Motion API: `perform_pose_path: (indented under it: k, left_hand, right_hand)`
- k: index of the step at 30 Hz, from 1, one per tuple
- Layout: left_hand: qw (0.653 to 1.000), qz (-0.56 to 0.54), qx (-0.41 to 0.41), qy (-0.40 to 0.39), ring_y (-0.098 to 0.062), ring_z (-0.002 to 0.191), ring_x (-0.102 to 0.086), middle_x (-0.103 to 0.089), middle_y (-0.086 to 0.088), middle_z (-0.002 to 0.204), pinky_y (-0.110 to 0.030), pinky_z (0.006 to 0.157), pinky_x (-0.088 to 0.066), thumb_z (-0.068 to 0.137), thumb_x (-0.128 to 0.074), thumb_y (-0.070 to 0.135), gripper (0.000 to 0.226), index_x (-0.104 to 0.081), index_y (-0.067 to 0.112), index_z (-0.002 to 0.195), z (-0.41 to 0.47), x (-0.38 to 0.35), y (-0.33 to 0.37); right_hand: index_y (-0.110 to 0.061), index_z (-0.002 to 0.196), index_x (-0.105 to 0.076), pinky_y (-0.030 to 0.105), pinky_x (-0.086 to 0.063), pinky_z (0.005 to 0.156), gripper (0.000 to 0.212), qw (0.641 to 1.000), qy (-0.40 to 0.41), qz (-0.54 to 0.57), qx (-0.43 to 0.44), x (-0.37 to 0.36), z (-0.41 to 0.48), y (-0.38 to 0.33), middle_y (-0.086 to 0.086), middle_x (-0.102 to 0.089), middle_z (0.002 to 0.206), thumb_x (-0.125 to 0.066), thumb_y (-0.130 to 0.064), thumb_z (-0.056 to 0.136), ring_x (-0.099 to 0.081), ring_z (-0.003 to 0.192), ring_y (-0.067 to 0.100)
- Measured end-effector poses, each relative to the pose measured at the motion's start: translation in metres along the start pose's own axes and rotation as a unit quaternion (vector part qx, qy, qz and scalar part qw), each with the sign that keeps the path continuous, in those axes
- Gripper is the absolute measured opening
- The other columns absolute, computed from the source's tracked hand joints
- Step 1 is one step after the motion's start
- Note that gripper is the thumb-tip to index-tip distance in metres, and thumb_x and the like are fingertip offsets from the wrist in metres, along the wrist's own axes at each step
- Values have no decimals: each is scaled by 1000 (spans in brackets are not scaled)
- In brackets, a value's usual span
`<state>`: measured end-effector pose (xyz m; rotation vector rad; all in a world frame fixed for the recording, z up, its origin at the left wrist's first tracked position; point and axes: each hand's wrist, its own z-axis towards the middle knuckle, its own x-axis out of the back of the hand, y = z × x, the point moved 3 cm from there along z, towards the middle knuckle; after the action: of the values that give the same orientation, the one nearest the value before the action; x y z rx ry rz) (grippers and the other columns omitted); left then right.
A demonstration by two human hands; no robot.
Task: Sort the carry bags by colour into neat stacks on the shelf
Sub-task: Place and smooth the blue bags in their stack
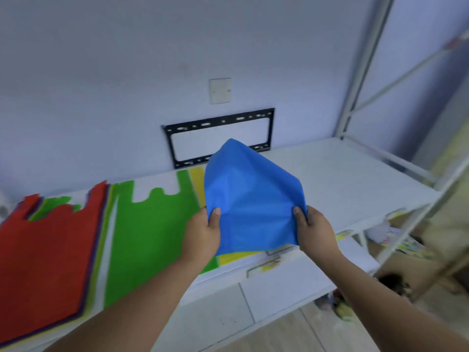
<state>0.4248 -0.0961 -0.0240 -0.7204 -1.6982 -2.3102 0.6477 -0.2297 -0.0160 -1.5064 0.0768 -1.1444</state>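
Plain storeroom-like room, white metal shelf rack point(330, 179) against a bare pale wall point(101, 72), black mounting bracket point(218, 119), wall plate point(219, 90), stacked coloured carry bags point(43, 250), wood-look floor point(291, 334)

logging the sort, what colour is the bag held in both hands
The carry bag is blue, seen in the head view.

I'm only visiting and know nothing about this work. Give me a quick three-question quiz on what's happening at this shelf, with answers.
1. True or false: the left hand and right hand both pinch the blue bag.
2. Which bag tops the leftmost pile on the shelf? A. yellow B. red C. white
3. Fill in: between that pile and the blue bag lies a wide ____ bag.

Key: 1 true; 2 B, the red bag; 3 green, the green bag.
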Motion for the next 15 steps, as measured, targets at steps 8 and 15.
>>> perform_pose_path:
  k: [8, 15]
  left_hand:
    - [998, -17, -7, -55, -15, 49, -33, -38, 4, 55, -31, 48, -22, 104, -45, 34, 43, -39, 14, 67, 3, -111, 55]
    - [999, -8, 3, -45, -19, 51, -38, -43, -6, 58, -32, 50, -25, 104, -44, 36, 46, -42, 7, 68, 73, -154, 69]
  right_hand:
    - [-6, 75, -44, 34, -41, 51, 44, 999, 16, 10, -51, 83, 43, 75, 0, -44, 55, -37, -40, 102, -45, 48, 21]
    - [-9, 76, -47, 29, -43, 45, 42, 998, -21, 7, -59, 87, 130, 86, 7, -52, 56, -37, -40, 103, -53, 46, 22]
